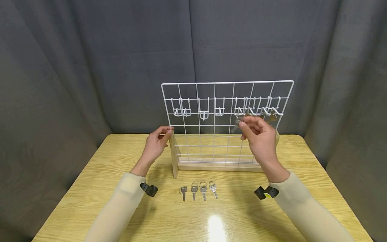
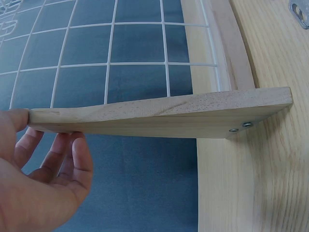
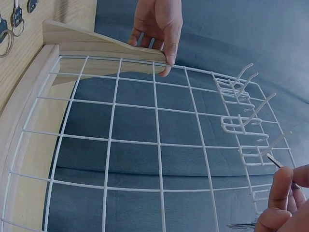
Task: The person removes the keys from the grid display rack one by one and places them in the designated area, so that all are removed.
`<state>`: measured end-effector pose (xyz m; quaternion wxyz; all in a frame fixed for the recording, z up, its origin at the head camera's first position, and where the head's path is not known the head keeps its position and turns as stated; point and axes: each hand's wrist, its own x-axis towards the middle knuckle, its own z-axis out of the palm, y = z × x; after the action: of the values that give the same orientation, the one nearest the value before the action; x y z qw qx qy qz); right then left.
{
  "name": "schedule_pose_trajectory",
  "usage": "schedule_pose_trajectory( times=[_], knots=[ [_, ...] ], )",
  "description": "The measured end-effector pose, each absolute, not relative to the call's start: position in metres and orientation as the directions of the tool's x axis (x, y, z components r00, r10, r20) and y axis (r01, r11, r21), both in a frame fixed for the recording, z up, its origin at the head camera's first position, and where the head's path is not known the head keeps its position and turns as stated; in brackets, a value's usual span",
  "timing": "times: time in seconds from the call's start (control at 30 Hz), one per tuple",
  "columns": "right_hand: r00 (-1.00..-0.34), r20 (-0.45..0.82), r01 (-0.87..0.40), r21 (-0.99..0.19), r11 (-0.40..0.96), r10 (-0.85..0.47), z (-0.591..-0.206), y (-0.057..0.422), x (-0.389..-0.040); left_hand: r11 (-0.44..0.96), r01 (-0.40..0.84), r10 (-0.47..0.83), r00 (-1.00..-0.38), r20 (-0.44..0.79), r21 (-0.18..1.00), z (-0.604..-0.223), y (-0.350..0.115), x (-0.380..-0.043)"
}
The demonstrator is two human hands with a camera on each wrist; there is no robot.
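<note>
My left hand grips the upper end of the wooden side support of a white wire grid rack, thumb on one face and fingers on the other. At the right part of the grid, my right hand pinches a metal key just below a hook. Whether its ring is on that hook cannot be told. Behind the right fingers, a brownish key hangs from the far right hook; more hanging keys there are partly hidden.
Several loose keys with rings lie in a row on the wooden table, among them a leftmost key and a rightmost key. White hooks line the grid's upper part. A wooden base bar joins the supports. Grey curtains surround the table.
</note>
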<state>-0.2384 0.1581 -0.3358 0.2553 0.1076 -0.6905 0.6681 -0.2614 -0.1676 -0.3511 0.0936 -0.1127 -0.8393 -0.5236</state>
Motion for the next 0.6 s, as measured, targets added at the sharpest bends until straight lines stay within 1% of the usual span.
schedule_pose_trajectory(
  times=[0.3, 0.6],
  knots=[
    [-0.844, 0.501, -0.494, -0.865, 0.086, 0.193, -0.332, 0.16, -0.231, 0.426, 0.283, 0.089, -0.958, 0.271, 0.859, -0.352, -0.167, -0.261],
    [-0.845, 0.513, -0.5, -0.858, 0.117, 0.153, -0.327, 0.159, -0.222, 0.446, 0.29, 0.089, -0.956, 0.28, 0.847, -0.353, -0.168, -0.262]
  ],
)
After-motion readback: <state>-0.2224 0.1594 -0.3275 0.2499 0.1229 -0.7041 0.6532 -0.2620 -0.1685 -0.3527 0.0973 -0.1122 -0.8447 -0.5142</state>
